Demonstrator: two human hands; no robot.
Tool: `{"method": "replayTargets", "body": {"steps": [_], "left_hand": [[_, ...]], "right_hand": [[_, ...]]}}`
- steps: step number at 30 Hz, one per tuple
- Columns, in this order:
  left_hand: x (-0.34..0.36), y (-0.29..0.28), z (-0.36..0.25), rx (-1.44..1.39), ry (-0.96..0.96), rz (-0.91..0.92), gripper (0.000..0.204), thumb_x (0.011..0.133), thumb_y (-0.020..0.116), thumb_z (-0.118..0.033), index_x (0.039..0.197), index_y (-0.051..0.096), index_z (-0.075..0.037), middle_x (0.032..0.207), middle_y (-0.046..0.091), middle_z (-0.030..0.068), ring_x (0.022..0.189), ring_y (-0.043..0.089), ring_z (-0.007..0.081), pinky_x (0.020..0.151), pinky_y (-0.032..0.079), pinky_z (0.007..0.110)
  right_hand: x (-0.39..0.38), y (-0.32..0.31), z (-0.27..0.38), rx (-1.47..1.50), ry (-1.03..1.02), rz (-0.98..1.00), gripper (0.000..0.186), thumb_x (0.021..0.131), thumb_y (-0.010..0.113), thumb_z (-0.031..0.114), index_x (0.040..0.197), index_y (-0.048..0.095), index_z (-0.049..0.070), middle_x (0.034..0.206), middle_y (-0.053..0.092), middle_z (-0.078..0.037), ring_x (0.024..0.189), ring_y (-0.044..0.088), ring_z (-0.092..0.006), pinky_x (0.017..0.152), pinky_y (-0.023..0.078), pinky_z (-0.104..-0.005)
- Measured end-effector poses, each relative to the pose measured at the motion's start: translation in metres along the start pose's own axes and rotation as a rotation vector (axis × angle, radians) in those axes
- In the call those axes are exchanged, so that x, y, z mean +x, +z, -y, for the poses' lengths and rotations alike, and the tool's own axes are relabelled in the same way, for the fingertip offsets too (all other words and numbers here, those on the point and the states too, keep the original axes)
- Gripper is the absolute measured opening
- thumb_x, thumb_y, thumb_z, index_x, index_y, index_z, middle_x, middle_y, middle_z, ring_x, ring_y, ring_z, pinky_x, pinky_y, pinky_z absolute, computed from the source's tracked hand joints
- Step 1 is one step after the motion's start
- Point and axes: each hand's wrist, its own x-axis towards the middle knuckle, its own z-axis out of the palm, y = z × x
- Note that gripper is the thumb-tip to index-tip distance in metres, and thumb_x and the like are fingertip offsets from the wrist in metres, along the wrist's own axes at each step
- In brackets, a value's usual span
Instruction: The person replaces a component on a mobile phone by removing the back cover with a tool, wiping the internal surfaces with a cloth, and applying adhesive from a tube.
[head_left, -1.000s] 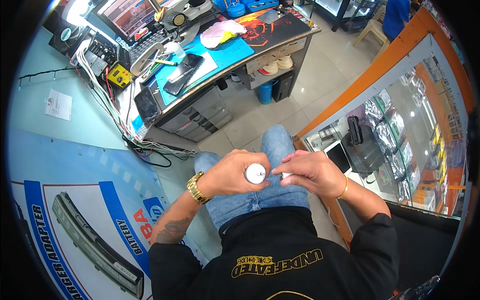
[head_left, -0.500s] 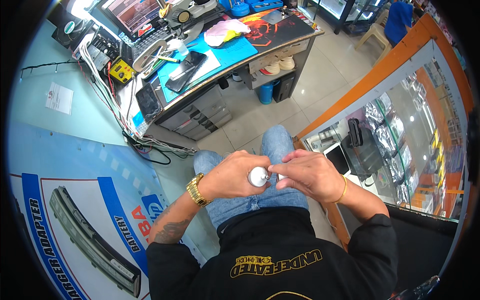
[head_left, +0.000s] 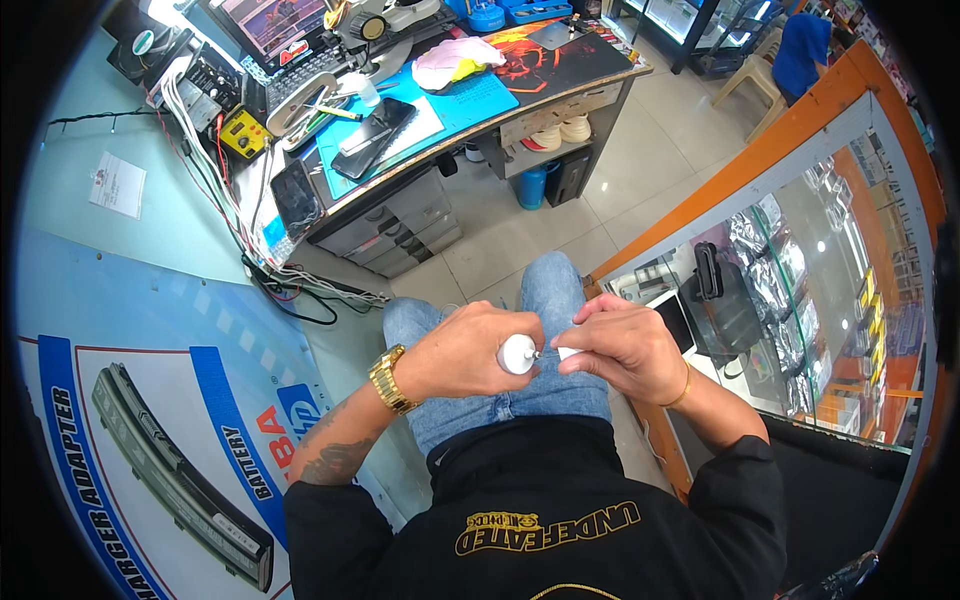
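Above my lap, my left hand [head_left: 480, 348] is wrapped round a small white bottle [head_left: 516, 354] with a thin nozzle at its tip. The nozzle points to the right. Just beyond it, my right hand [head_left: 632, 350] pinches a small white cap-like piece [head_left: 568, 353] between thumb and fingers. A narrow gap separates this piece from the nozzle. Much of the bottle is hidden inside my left hand.
Ahead stands a workbench with a blue mat [head_left: 480, 97], a dark phone [head_left: 372, 140], a pink-and-yellow cloth [head_left: 455, 66] and a microscope. Another phone [head_left: 297, 197] lies at its left corner. An orange-framed glass display case [head_left: 745, 175] rises at my right. Cables [head_left: 225, 215] hang at left.
My right hand's fingers have shifted slightly, and more of the white piece shows. Its gap from the nozzle looks a little clearer. At the far right, a person in blue has moved.
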Motion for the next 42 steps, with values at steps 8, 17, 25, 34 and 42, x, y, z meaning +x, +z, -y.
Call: {"method": "replayTargets", "body": {"steps": [8, 17, 25, 34, 42], "left_hand": [[0.001, -0.002, -0.002, 0.020, -0.019, 0.012, 0.021, 0.077, 0.077, -0.016, 0.091, 0.064, -0.006, 0.079, 0.070, 0.0132, 0.076, 0.069, 0.0355, 0.069, 0.053, 0.043], [0.001, -0.001, 0.000, 0.023, -0.007, 0.005, 0.021, 0.078, 0.077, -0.016, 0.092, 0.064, -0.007, 0.080, 0.071, 0.0132, 0.076, 0.069, 0.0358, 0.069, 0.053, 0.043], [-0.001, -0.001, -0.001, 0.031, -0.013, -0.008, 0.020, 0.078, 0.076, -0.016, 0.092, 0.064, -0.007, 0.080, 0.070, 0.0130, 0.076, 0.069, 0.0362, 0.068, 0.053, 0.044], [-0.006, 0.004, -0.011, 0.200, -0.164, -0.052, 0.020, 0.076, 0.075, -0.019, 0.090, 0.065, -0.009, 0.072, 0.068, 0.0131, 0.072, 0.068, 0.0372, 0.066, 0.052, 0.046], [-0.007, 0.013, -0.012, 0.411, -0.196, -0.099, 0.018, 0.077, 0.076, -0.020, 0.086, 0.065, -0.008, 0.066, 0.066, 0.0137, 0.068, 0.067, 0.0382, 0.061, 0.052, 0.046]], "right_hand": [[0.003, 0.000, 0.002, 0.004, 0.005, 0.022, 0.023, 0.083, 0.081, 0.018, 0.099, 0.073, 0.003, 0.074, 0.068, -0.007, 0.068, 0.063, -0.0268, 0.082, 0.054, -0.0381], [0.002, 0.001, 0.000, -0.005, 0.032, 0.027, 0.021, 0.084, 0.081, 0.018, 0.098, 0.074, 0.004, 0.072, 0.069, -0.007, 0.066, 0.064, -0.0263, 0.084, 0.054, -0.0387], [0.004, -0.001, 0.004, -0.051, 0.039, 0.051, 0.018, 0.085, 0.080, 0.017, 0.095, 0.074, 0.004, 0.074, 0.070, -0.007, 0.069, 0.066, -0.0263, 0.085, 0.054, -0.0383], [0.000, -0.002, 0.007, -0.217, 0.042, 0.054, 0.014, 0.087, 0.078, 0.016, 0.092, 0.071, 0.005, 0.070, 0.066, -0.006, 0.066, 0.065, -0.0254, 0.087, 0.053, -0.0403], [-0.002, 0.013, 0.003, -0.227, 0.027, 0.059, 0.015, 0.088, 0.078, 0.017, 0.091, 0.069, 0.004, 0.072, 0.068, -0.007, 0.066, 0.065, -0.0261, 0.087, 0.054, -0.0411]]}}
